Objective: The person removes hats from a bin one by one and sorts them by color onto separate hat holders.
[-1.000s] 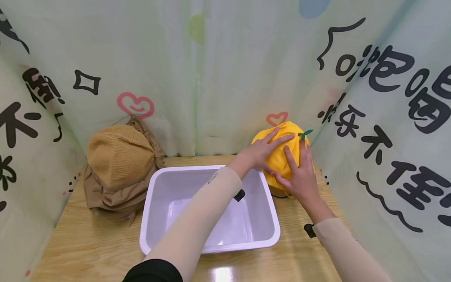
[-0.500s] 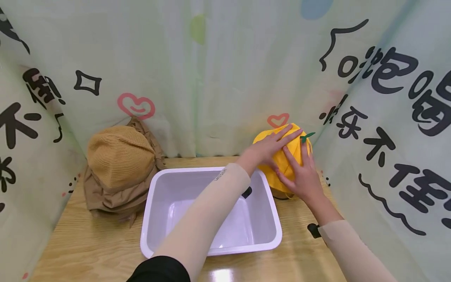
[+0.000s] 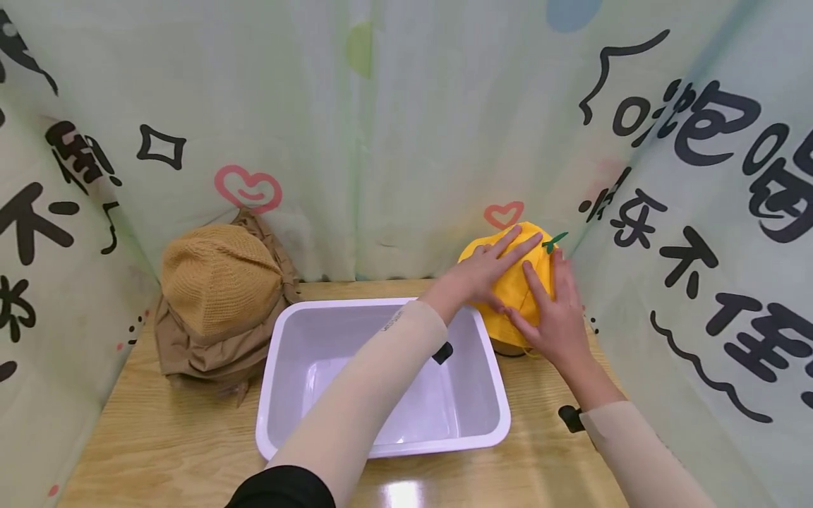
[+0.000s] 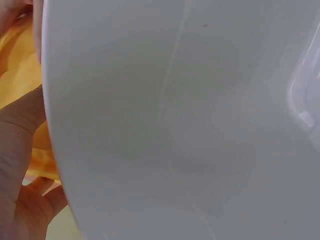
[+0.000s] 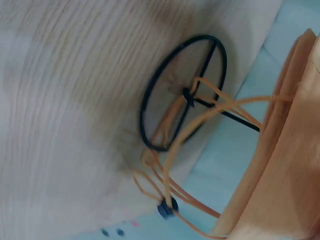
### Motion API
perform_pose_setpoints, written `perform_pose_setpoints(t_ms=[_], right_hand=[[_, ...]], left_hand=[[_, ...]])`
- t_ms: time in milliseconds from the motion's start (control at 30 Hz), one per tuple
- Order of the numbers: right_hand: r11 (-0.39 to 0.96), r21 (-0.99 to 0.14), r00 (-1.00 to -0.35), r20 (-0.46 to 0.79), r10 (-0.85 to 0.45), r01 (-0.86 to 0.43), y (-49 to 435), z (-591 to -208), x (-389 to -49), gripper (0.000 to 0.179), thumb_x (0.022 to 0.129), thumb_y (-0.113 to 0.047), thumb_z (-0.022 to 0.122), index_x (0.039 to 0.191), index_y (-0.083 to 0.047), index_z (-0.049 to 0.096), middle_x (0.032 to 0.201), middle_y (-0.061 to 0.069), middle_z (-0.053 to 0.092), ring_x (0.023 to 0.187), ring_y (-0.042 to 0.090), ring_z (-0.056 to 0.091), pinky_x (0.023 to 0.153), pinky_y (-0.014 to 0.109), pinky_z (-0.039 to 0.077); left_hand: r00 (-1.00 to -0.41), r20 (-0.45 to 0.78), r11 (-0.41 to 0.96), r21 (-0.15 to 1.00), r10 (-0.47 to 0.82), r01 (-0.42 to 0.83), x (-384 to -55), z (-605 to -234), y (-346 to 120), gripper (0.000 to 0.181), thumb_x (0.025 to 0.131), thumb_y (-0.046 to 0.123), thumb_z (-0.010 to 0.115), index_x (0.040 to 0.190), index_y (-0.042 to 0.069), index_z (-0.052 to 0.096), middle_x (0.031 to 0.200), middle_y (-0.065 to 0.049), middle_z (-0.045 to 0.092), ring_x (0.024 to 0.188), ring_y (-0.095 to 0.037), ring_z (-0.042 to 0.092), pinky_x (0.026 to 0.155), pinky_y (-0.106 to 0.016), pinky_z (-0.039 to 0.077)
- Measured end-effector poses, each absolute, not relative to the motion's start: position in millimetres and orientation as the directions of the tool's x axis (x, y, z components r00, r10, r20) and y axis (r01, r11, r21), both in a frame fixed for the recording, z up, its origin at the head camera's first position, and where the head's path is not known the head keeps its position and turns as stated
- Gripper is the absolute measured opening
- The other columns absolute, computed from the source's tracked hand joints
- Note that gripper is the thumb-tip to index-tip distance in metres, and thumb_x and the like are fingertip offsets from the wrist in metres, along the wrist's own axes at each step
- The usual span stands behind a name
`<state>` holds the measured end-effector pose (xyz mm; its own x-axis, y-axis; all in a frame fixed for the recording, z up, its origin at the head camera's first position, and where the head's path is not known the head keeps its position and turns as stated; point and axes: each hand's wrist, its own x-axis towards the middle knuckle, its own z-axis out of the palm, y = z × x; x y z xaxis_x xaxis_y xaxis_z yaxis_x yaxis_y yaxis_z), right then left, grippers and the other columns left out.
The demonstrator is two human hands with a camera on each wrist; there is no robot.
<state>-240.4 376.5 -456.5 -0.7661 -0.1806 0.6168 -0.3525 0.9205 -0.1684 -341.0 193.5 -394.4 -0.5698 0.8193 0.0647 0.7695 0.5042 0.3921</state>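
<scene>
A yellow hat (image 3: pixel 516 291) with a green leaf sprout (image 3: pixel 555 242) sits at the back right on a black wire stand, whose round base (image 5: pixel 145 107) shows in the right wrist view. My left hand (image 3: pixel 473 276) lies over the hat's left and upper side with fingers spread. On its right side rests my right hand (image 3: pixel 559 324), fingers extended just below the sprout. Both thumbs come close together at the hat's front. Orange cords (image 5: pixel 197 122) with a black cord lock (image 5: pixel 167 207) hang under the brim.
A lilac plastic basin (image 3: pixel 502 430) stands mid-table, with my left forearm crossing above it. Left of it, a tan knitted hat (image 3: pixel 219 279) tops a brown cloth hat (image 3: pixel 209 363). Printed curtains (image 3: pixel 413 141) enclose the wooden table (image 3: pixel 159 451) at the back and sides.
My right fingers have slid off the hat's front towards its right edge, below the sprout. My left hand has shifted slightly rightwards on the hat. The basin and the brown hats stay in place.
</scene>
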Motion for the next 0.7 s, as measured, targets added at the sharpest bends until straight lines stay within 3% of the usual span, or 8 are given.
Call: perform_pose_setpoints(t_ms=[167,300,500,600,700], right_hand=[[0.923,-0.212,-0.823,0.545,-0.16,-0.32,376.8,-462.2,-239.1,0.096,0.08,-0.036,0.077,0.16,-0.025,0.025,0.168,0.013,-0.005,0.152,0.042,0.011,0.106,0.07,0.032],[0.925,-0.21,-0.826,0.54,-0.16,-0.317,379.6,-468.6,-238.8,0.102,0.074,-0.033,0.081,0.159,-0.025,0.026,0.168,0.014,-0.005,0.152,0.044,0.011,0.103,0.072,0.034],[0.925,-0.227,-0.849,0.506,-0.154,-0.303,379.6,-461.2,-243.2,0.1,0.076,-0.035,0.082,0.159,-0.027,0.027,0.168,0.012,-0.006,0.151,0.047,0.007,0.102,0.078,0.027],[0.94,-0.219,-0.862,0.492,-0.126,-0.262,380.9,-454.8,-237.9,0.094,0.081,-0.044,0.077,0.159,-0.031,0.026,0.169,0.008,-0.003,0.15,0.051,0.006,0.102,0.082,0.02],[0.948,-0.202,-0.861,0.495,-0.117,-0.245,382.1,-448.5,-230.1,0.09,0.084,-0.054,0.07,0.159,-0.032,0.026,0.169,0.007,0.0,0.149,0.052,0.005,0.104,0.082,0.014]], left_hand=[[-0.582,0.046,0.525,0.38,0.812,0.762,-338.3,-397.7,194.2,0.128,0.078,0.035,0.085,0.154,0.049,-0.017,0.164,0.01,-0.025,0.151,-0.03,0.023,0.12,-0.045,0.025],[-0.59,0.026,0.542,0.363,0.807,0.758,-338.6,-397.9,196.0,0.13,0.078,0.035,0.085,0.152,0.049,-0.021,0.163,0.009,-0.027,0.155,-0.02,0.01,0.121,-0.047,0.021],[-0.607,0.037,0.574,0.284,0.794,0.768,-345.2,-402.5,187.8,0.127,0.079,0.05,0.08,0.15,0.048,-0.025,0.163,0.006,-0.029,0.152,-0.032,0.018,0.119,-0.048,0.026],[-0.572,0.091,0.544,0.219,0.815,0.81,-345.9,-404.6,175.0,0.123,0.081,0.056,0.077,0.154,0.044,-0.021,0.164,0.002,-0.028,0.152,-0.035,0.014,0.12,-0.052,0.022],[-0.54,0.118,0.506,0.232,0.833,0.831,-342.7,-400.8,158.0,0.119,0.082,0.056,0.076,0.157,0.042,-0.015,0.164,0.001,-0.028,0.151,-0.041,0.013,0.118,-0.056,0.023]])
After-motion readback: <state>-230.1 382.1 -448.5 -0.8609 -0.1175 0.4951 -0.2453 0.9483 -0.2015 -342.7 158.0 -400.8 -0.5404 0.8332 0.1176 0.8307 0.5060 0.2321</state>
